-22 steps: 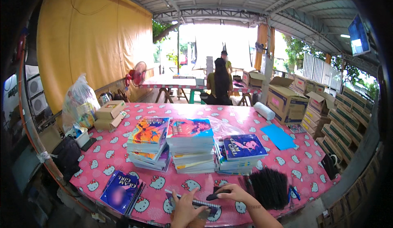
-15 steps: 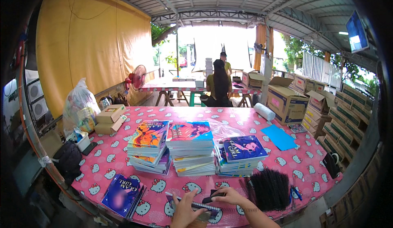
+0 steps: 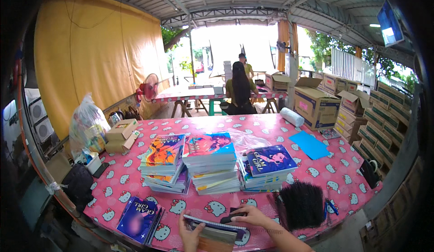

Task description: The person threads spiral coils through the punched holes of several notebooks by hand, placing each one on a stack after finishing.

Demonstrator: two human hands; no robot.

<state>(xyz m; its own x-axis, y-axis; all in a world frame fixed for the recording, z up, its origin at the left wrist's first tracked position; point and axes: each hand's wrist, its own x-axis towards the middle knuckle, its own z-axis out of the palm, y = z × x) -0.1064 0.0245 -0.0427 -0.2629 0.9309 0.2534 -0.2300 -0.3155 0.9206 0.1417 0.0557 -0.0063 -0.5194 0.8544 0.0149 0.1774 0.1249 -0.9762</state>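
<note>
My left hand (image 3: 189, 235) is closed on the left end of a notebook (image 3: 219, 235), which lies near the table's front edge with its punched spine side facing away from me. In my right hand (image 3: 249, 216) is a small black tool (image 3: 231, 216), held by its handle over the notebook's spine; its exact kind is not plain. A thin dark spiral coil (image 3: 266, 230) sticks out from the spine's right end, beneath my right wrist. To the left lies a blue notebook with a black spiral binding (image 3: 137, 220). A heap of black spiral coils (image 3: 300, 206) lies right of my hands.
Three stacks of notebooks, an orange one (image 3: 163, 154), a pink-and-blue one (image 3: 209, 145) and a purple one (image 3: 270, 160), stand beyond my hands. Blue pens (image 3: 331, 206) lie by the coils. Blue sheets (image 3: 309, 145) and cartons (image 3: 315, 102) are farther right. Two people sit or stand beyond the table.
My left hand has shifted left and now grips the notebook's end, with more of its cover showing. My right hand stays at the spine with the black tool. The view has shifted slightly.
</note>
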